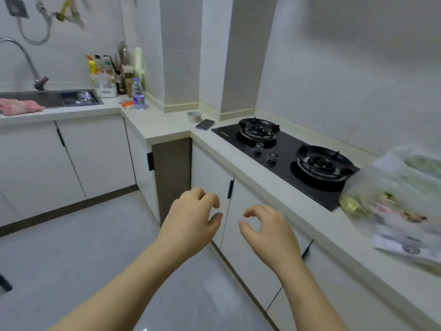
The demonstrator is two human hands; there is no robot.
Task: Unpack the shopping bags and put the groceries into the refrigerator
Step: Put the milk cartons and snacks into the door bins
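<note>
Head view, nearest first: the bare left hand [191, 213] and bare right hand [267, 228] hang in front of the white cabinet doors [250, 235]. Each has loosely curled fingers, the thumb apart from them, and grips nothing.

To the right on the pale countertop [286, 194] lies one clear, crumpled plastic shopping bag [393, 199]. It is bulging with greenish and pinkish groceries too blurred to name, and the frame edge cuts it off. I see only this bag, it looks full, and no refrigerator is in view. So I judge the unpacking barely begun, with everything left to carry over.

Beside the bag is one black glass gas hob [281, 161] with two burners and two knobs. Beyond its far corner lie one dark phone [205, 124] and one grey roll of tape [193, 116], just beside each other. Farther off stands one clear water bottle [138, 94] with a blue label. Behind it is a cluster of condiment bottles [105, 68] too blurred to count. One steel sink [47, 97] is at far left, with one pink cloth [20, 106] at its front edge.
</note>
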